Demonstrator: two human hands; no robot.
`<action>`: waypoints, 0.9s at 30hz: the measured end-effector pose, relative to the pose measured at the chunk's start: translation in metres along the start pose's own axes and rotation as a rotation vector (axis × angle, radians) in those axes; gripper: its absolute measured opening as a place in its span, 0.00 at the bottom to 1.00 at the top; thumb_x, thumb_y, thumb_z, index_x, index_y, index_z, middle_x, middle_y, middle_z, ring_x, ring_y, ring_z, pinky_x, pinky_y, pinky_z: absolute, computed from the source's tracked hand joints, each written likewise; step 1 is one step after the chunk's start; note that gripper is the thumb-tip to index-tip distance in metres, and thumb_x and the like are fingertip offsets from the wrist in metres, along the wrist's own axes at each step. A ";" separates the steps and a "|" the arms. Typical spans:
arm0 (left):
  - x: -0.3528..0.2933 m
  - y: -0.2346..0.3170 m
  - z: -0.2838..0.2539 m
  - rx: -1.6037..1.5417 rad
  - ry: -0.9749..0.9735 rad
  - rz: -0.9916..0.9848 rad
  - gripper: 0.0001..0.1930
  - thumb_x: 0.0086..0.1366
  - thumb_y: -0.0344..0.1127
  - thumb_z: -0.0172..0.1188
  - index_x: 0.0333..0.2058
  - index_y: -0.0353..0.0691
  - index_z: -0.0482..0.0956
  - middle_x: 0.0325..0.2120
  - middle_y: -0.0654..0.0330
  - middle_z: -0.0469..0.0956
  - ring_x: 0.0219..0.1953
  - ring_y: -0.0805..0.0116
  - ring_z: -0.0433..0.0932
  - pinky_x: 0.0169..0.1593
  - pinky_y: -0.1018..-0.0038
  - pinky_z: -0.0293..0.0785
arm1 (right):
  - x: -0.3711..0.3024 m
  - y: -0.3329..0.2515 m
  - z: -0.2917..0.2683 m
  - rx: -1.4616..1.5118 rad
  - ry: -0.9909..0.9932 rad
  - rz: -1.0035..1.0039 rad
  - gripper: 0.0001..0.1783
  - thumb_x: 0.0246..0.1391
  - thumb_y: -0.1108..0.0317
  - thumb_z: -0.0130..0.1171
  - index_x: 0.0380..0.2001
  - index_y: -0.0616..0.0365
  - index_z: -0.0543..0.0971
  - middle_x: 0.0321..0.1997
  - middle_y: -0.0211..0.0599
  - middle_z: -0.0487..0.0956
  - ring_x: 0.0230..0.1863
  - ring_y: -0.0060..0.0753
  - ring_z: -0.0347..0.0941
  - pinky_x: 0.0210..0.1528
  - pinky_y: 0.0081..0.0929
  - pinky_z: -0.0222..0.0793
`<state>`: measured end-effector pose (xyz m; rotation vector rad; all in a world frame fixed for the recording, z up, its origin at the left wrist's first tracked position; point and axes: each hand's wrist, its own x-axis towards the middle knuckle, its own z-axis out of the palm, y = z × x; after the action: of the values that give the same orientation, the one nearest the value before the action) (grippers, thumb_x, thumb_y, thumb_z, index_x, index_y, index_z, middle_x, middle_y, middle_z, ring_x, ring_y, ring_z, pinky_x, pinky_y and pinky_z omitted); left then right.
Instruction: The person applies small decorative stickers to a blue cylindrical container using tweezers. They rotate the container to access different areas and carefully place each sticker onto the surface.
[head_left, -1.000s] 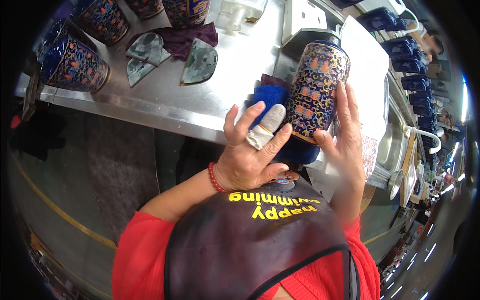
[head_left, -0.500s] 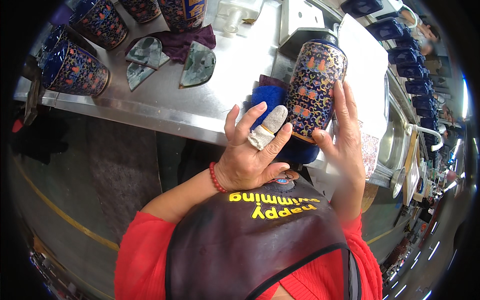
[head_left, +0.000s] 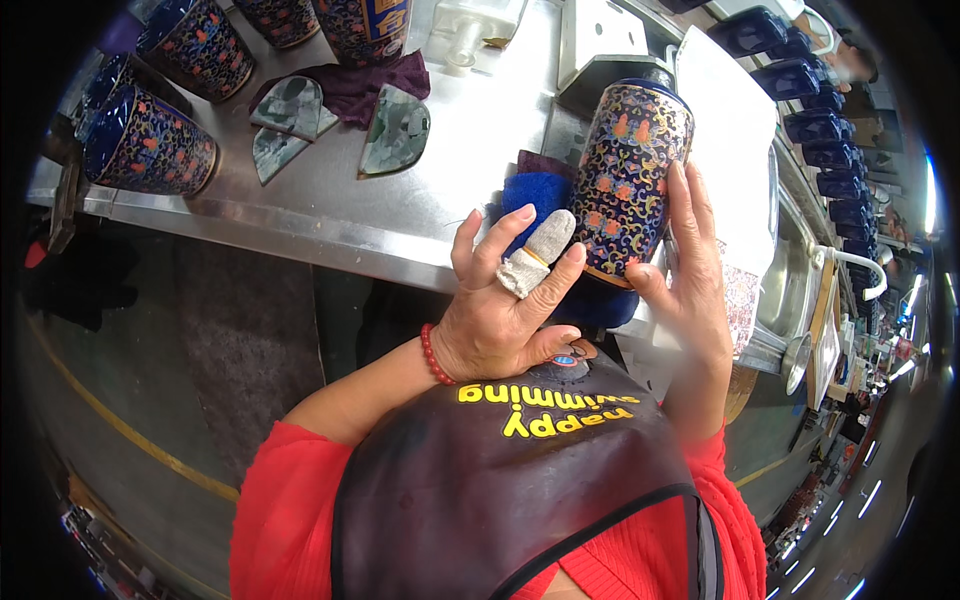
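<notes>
A dark blue ceramic bottle (head_left: 630,180) with a gold, red and blue floral wrap lies tilted in front of me, its neck away from me. My right hand (head_left: 688,275) cups its right side, thumb on the lower front and fingers along the edge. At its lower left, my left hand (head_left: 510,300) has its fingers spread. The index and middle fingertips are close to the bottle; whether they press on it, I cannot tell. A grey cloth cot (head_left: 540,250) covers one left finger. A blue pad (head_left: 537,192) sits just beyond that hand.
Several similar patterned bottles (head_left: 155,140) stand at the left of the metal table (head_left: 300,215). Curved green-grey pieces (head_left: 397,130) lie by a purple cloth (head_left: 400,75). A white metal bracket (head_left: 605,45) stands behind the bottle, and a sink (head_left: 785,280) is on the right.
Almost nothing differs. Both hands and the bottle keep their places; the blue bottles at the far right have shifted slightly in the view.
</notes>
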<state>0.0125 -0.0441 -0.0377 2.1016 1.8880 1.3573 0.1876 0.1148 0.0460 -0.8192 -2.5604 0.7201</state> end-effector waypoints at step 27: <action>0.008 -0.008 -0.005 -0.097 0.029 -0.052 0.36 0.71 0.60 0.52 0.63 0.31 0.73 0.60 0.40 0.74 0.68 0.41 0.60 0.73 0.47 0.40 | 0.001 -0.002 -0.001 -0.038 -0.009 -0.052 0.53 0.55 0.44 0.69 0.74 0.62 0.58 0.78 0.66 0.47 0.62 0.56 0.71 0.65 0.44 0.68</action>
<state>0.0026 -0.0380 -0.0347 1.9851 1.8335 1.4448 0.1870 0.1146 0.0482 -0.7595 -2.6011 0.6624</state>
